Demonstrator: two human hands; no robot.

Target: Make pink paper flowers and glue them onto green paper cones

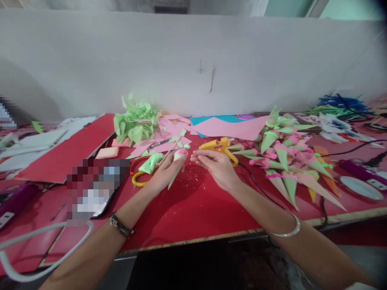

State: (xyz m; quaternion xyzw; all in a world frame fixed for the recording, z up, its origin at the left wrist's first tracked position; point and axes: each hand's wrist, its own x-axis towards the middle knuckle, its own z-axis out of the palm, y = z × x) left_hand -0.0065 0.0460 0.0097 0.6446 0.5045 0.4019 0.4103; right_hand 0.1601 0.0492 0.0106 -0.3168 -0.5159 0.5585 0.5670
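Note:
My left hand (pixel 167 171) is closed around a small paper cone (pixel 180 154), pale green below with a pink rim, its point hanging down. A bit of bright green clay shows at the cone's top. My right hand (pixel 216 164) is just to the right, its thumb and fingertips pinched together; anything between them is too small to make out. Behind the right hand lies a yellow glue gun (pixel 225 144) with a small orange light. By my left wrist are a packet of green clay (pixel 152 163) and yellow-handled scissors (pixel 139 179).
Many finished-looking paper cones (pixel 286 159) are heaped at right. Crumpled green paper (pixel 136 121) and pink sheets (pixel 232 127) lie at the back against a white partition (pixel 145 60). A phone (pixel 105 197), a white cable (pixel 45 237) and a black cord (pixel 256 183) rest on the red table (pixel 187 217).

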